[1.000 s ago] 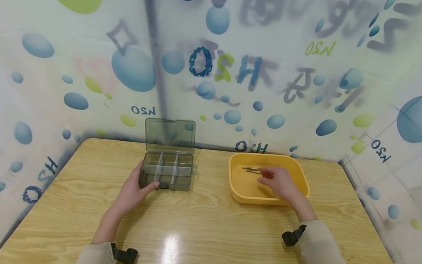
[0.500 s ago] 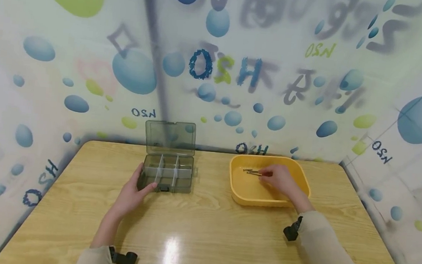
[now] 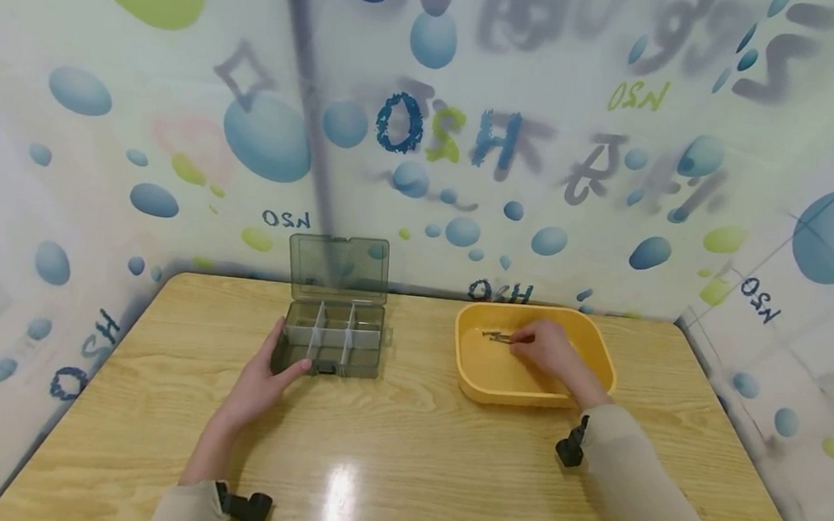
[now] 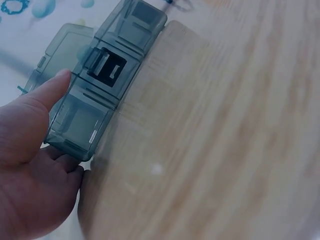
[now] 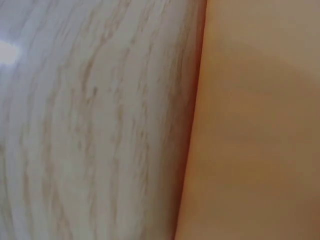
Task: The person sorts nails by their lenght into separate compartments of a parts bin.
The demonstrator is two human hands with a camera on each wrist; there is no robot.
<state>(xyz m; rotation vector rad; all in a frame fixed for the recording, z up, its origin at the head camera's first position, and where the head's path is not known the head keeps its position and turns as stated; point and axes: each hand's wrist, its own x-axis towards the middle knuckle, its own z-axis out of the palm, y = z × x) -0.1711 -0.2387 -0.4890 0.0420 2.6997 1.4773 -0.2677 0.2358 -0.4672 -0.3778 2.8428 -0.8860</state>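
Observation:
At the back left of the table stands a translucent grey compartment box [image 3: 330,360], its lid [image 3: 338,268] raised. My left hand [image 3: 260,383] grips its front left corner, thumb on the front edge and fingers along the left side. The thumb [image 4: 52,89] lies beside the black latch [image 4: 107,69] in the left wrist view. Inside the yellow tray [image 3: 502,395], my right hand [image 3: 549,348] pinches at the right ends of thin dark screws [image 3: 497,336]. Its fingertips hide those ends. The right wrist view shows only the tray wall [image 5: 250,120] and tabletop.
The wooden table [image 3: 398,474] reaches back to a patterned wall covering [image 3: 421,211], which the box lid stands close to. White dividers [image 3: 332,337] split the box into several compartments. Bare tabletop lies between box and tray.
The right thumb and fingers have closed together at the screws, from a slightly parted position. The right forearm has shifted a little left. My left hand stays on the box.

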